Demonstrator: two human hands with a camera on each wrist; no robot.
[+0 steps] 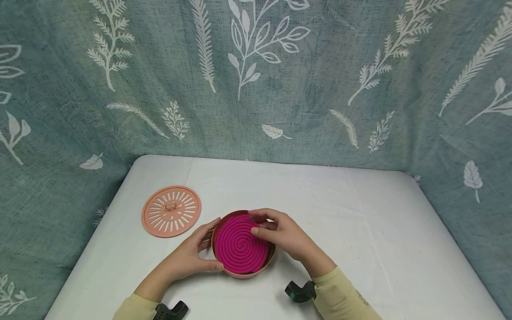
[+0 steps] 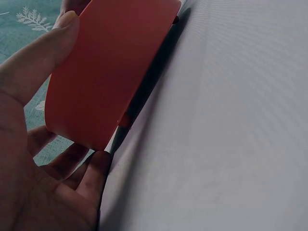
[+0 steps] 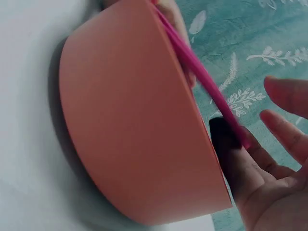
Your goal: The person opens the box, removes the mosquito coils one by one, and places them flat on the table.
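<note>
the background is filled by a teal fabric (image 1: 304, 98), by which the far edge and both sides of the table are enclosed. pale leaf prints (image 1: 273, 131) are scattered across it, and soft folds are formed toward the sides. a table with a white top (image 1: 380, 240) is set before it, its far corners rounded. the surface is lit evenly, and faint, soft-edged shadows are cast on it.

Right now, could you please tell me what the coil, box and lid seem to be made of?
Coil: matt, perhaps pressed powder; it looks stiff, nearly straight edge-on.
Box: smooth, low sheen, painted metal or plastic; its visible outer wall is evenly coloured.
Lid: matt, possibly painted metal, though plastic can't be ruled out; thin, with neat slots.
</note>
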